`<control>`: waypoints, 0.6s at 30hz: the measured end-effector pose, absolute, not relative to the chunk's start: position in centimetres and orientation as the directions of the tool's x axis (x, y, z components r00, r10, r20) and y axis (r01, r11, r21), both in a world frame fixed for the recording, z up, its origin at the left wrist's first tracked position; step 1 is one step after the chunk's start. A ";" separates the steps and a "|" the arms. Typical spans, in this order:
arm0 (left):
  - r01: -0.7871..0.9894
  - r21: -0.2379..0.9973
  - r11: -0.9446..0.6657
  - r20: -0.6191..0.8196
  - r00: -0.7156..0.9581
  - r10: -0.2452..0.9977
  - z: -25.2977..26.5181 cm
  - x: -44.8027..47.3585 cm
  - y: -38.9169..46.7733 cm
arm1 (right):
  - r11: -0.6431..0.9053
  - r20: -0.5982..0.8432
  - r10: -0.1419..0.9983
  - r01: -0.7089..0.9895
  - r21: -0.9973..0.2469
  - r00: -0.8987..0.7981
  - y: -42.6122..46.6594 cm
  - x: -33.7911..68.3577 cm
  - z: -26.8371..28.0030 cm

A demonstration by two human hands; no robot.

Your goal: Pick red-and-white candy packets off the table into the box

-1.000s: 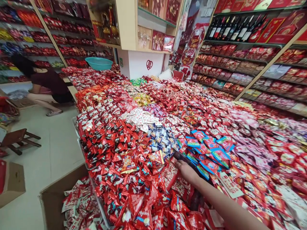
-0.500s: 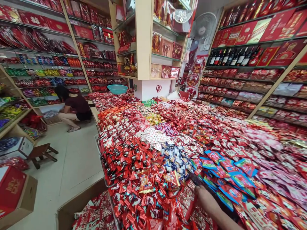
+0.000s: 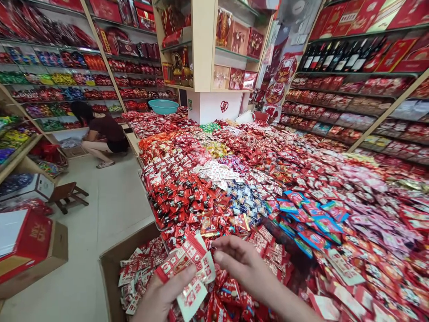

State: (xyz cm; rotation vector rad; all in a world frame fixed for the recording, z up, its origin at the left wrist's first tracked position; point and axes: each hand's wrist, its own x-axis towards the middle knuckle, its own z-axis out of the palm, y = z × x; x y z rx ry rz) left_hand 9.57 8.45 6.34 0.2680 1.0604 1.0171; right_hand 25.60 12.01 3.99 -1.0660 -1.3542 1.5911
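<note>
My left hand [image 3: 170, 286] is closed around several flat red-and-white patterned candy packets [image 3: 192, 273], its thumb lying across their front. Just right of these packets, my right hand [image 3: 241, 261] has its fingers bent, with a gap between thumb and forefinger and nothing visible in them. Whether its fingertips touch the packets' edge I cannot tell. Below both hands lie loose red wrapped candies [image 3: 231, 290]. More patterned packets [image 3: 268, 246] lie in the pile behind my right hand.
A long display of heaped candies, including blue-edged packets [image 3: 311, 219], stretches ahead. At its left stands an open cardboard box [image 3: 114, 273] of packets. A wooden stool [image 3: 69, 197] and red carton [image 3: 30, 237] are on the floor. Another person [image 3: 103, 134] squats by the shelves.
My right hand has moved left from the pile of patterned packets. My left hand has come into view, holding several packets. The view has tilted down.
</note>
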 end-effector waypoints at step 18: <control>-0.456 0.662 0.595 -0.657 0.030 0.754 5.0 10.5 7.5 | -0.236 -0.176 0.966 -0.368 -0.899 -0.191 9.3 23.1 1.9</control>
